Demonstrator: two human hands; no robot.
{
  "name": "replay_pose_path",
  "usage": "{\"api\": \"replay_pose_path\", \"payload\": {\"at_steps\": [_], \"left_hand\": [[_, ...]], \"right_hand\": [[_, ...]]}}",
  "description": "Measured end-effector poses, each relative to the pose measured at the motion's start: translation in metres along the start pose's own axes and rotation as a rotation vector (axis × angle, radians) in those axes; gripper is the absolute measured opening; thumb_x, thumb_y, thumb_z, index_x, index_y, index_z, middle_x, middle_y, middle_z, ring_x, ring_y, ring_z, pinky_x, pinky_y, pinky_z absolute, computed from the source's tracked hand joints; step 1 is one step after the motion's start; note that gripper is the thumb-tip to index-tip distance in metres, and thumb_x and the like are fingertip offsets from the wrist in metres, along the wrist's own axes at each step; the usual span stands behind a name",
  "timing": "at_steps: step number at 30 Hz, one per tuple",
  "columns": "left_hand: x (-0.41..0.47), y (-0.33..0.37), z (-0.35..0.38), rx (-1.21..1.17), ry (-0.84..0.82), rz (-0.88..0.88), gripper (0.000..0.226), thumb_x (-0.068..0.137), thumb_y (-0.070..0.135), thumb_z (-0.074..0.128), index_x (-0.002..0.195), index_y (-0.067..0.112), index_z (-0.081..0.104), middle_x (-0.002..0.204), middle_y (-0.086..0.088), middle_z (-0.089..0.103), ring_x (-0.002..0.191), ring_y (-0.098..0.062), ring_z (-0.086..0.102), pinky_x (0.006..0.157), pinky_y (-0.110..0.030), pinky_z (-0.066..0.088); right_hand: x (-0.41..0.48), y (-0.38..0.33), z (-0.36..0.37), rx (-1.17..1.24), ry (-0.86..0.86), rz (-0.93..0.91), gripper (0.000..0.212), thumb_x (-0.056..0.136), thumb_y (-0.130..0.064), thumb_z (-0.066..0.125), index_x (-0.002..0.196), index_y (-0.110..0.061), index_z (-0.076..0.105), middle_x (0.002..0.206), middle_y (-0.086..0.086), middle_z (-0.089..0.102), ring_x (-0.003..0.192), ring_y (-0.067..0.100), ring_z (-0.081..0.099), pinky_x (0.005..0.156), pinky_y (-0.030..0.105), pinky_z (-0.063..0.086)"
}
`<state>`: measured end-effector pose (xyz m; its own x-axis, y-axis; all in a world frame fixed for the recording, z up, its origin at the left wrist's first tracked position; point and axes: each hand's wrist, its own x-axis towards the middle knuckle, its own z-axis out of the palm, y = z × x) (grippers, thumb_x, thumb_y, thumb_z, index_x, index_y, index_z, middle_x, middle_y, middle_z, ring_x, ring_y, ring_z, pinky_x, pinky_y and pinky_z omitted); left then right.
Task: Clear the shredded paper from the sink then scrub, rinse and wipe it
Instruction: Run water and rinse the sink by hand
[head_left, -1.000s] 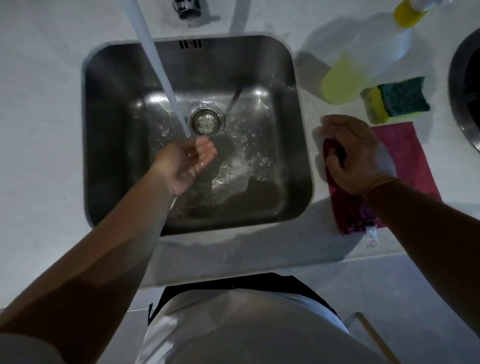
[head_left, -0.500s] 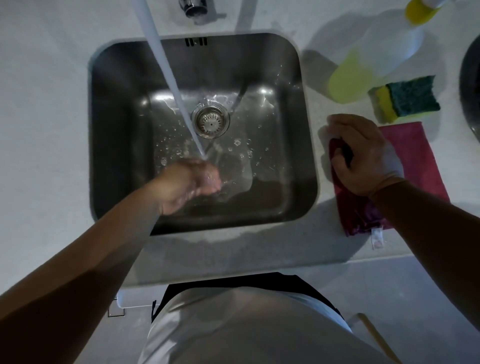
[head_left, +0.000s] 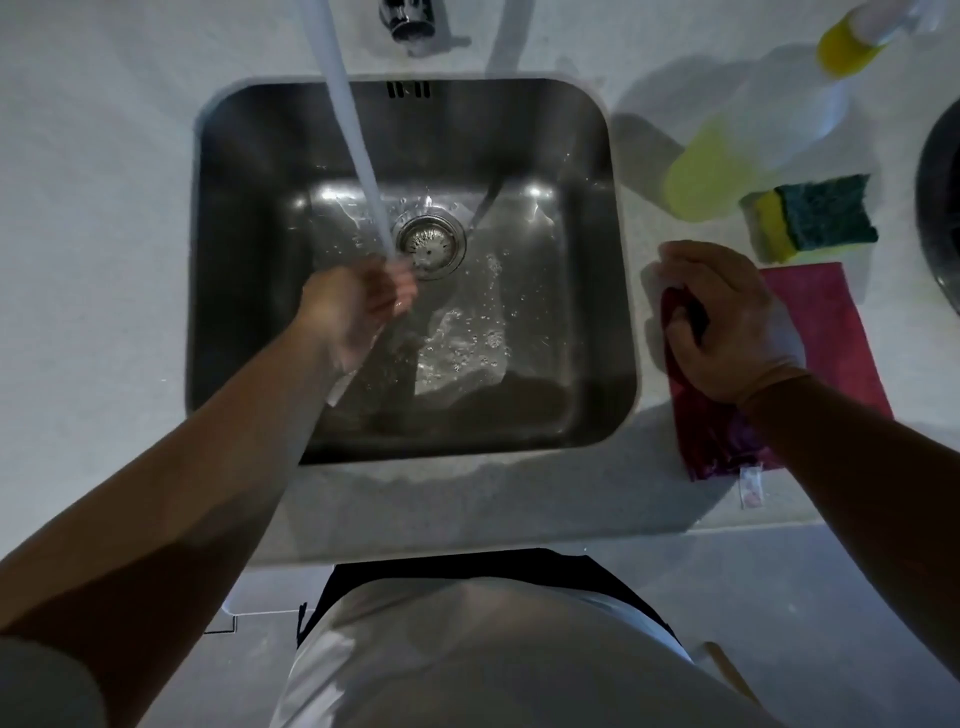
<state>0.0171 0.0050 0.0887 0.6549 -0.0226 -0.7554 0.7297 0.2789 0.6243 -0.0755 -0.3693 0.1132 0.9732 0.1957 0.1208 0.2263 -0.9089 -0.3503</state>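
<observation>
Left grip (head_left: 358, 306) over sink (head_left: 597, 260), right grip (head_left: 727, 322) clutching cloth (head_left: 821, 322)

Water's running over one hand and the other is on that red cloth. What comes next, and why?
Probably the right hand lifts the red cloth over to the sink for wiping. It grips the cloth's bunched edge on the counter, the sink holds only water and bubbles, no paper, and the left hand sits under the stream.
</observation>
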Motion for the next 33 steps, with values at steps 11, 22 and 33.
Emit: {"api": "replay_pose_path", "payload": {"at_steps": [11, 22, 33], "left_hand": [[-0.025, -0.042, 0.037, 0.279, -0.102, 0.028, 0.032, 0.104, 0.005, 0.044, 0.077, 0.006, 0.062, 0.058, -0.004, 0.060, 0.050, -0.015, 0.056, 0.047, -0.022, 0.047], [-0.034, -0.049, 0.034, 0.367, -0.235, -0.077, 0.020, 0.101, 0.012, 0.058, 0.101, 0.000, 0.073, 0.104, -0.022, 0.075, 0.081, -0.023, 0.075, 0.077, -0.031, 0.064], [0.025, -0.008, 0.028, -0.353, 0.194, -0.010, 0.044, 0.105, 0.006, 0.040, 0.148, 0.000, 0.045, 0.080, 0.000, 0.057, 0.069, -0.008, 0.059, 0.062, -0.017, 0.053]], "right_hand": [[0.000, -0.004, -0.002, -0.019, 0.010, 0.019, 0.047, 0.089, -0.021, 0.055, 0.133, -0.006, 0.059, 0.142, 0.011, 0.055, 0.130, 0.030, 0.051, 0.105, 0.037, 0.045], [0.000, -0.002, -0.003, -0.013, -0.005, 0.028, 0.047, 0.088, -0.022, 0.054, 0.133, -0.007, 0.060, 0.143, 0.009, 0.054, 0.131, 0.028, 0.049, 0.105, 0.038, 0.046], [0.000, 0.000, -0.002, -0.002, -0.017, 0.020, 0.047, 0.089, -0.025, 0.052, 0.132, -0.007, 0.060, 0.144, 0.008, 0.054, 0.133, 0.029, 0.049, 0.106, 0.042, 0.048]]}}
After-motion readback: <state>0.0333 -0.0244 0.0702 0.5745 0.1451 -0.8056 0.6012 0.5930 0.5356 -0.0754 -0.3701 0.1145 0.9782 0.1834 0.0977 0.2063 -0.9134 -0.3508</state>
